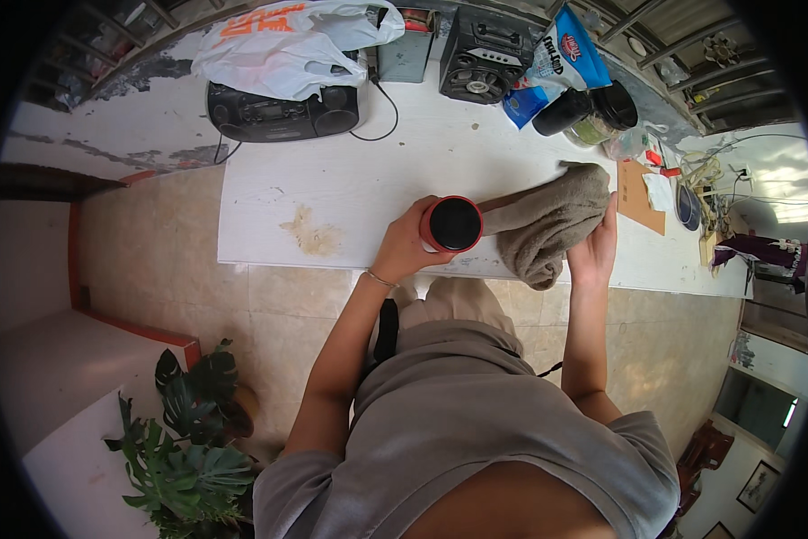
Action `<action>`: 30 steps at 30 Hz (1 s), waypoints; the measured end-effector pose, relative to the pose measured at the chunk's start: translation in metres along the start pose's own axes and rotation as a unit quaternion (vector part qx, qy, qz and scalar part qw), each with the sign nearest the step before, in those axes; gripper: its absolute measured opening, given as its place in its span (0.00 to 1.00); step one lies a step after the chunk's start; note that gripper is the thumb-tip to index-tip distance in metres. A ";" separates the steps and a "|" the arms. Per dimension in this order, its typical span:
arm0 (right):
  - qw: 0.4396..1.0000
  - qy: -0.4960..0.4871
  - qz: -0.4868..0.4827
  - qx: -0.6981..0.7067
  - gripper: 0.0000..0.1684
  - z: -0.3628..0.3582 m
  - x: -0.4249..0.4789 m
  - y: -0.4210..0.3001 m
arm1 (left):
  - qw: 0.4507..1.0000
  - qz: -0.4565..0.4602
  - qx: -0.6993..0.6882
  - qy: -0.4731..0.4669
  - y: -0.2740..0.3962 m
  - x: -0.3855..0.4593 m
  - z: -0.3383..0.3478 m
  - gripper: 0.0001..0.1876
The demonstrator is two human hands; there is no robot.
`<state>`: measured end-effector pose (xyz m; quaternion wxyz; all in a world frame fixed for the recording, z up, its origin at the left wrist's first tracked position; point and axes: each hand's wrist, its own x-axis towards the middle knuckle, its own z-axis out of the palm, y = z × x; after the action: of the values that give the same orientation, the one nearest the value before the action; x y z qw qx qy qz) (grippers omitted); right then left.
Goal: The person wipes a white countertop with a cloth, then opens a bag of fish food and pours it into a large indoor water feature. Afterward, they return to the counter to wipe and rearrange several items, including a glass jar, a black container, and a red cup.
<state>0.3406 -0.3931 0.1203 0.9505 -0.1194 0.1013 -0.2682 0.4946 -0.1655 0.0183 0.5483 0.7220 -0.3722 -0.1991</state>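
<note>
My left hand [407,236] grips a cylindrical container [451,224] with a black top and a red rim, above the front part of the white table [404,165]. Its fingers wrap around the side, and the lower body is mostly hidden. A brown-grey cloth [555,219], bunched and folded, hangs from my right hand [594,246]. That hand holds the cloth's right side, with its fingers partly behind the fabric. One strip of the cloth reaches left to the container; whether they touch I cannot tell.
Along the back stand a black radio [282,113] under a white plastic bag [289,50], a metal box [407,57], a black speaker [484,57], a blue food bag [565,57] and a black-lidded jar [612,108]. Cardboard [639,199] lies at right. A potted plant [191,445] stands lower left.
</note>
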 end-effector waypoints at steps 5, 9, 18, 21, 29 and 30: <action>0.916 -0.017 -0.025 -0.400 0.39 0.026 -0.037 0.061 | 1.000 0.007 0.006 -0.003 0.001 0.002 0.000 0.41; 0.644 -0.287 -0.067 -0.706 0.28 0.010 -0.039 0.108 | 0.999 -0.012 -0.020 -0.026 0.001 -0.002 -0.003 0.43; 0.762 -0.018 -0.136 -0.632 0.38 -0.008 -0.007 0.103 | 0.999 0.035 0.002 -0.024 -0.002 0.002 -0.001 0.41; 0.840 0.095 -0.063 -0.530 0.39 -0.012 -0.004 0.083 | 0.999 0.020 -0.016 -0.045 0.005 0.004 -0.005 0.36; 0.816 0.151 -0.040 -0.556 0.29 -0.039 -0.018 0.074 | 0.998 0.049 0.009 -0.048 -0.003 0.008 -0.002 0.40; 0.818 0.151 -0.040 -0.553 0.28 -0.043 -0.019 0.074 | 0.998 0.051 0.009 -0.046 -0.003 0.008 -0.002 0.40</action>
<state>0.3499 -0.3291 0.0614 0.6856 -0.5870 0.3704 -0.2194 0.5021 -0.1702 0.0170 0.5333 0.6969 -0.4357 -0.2004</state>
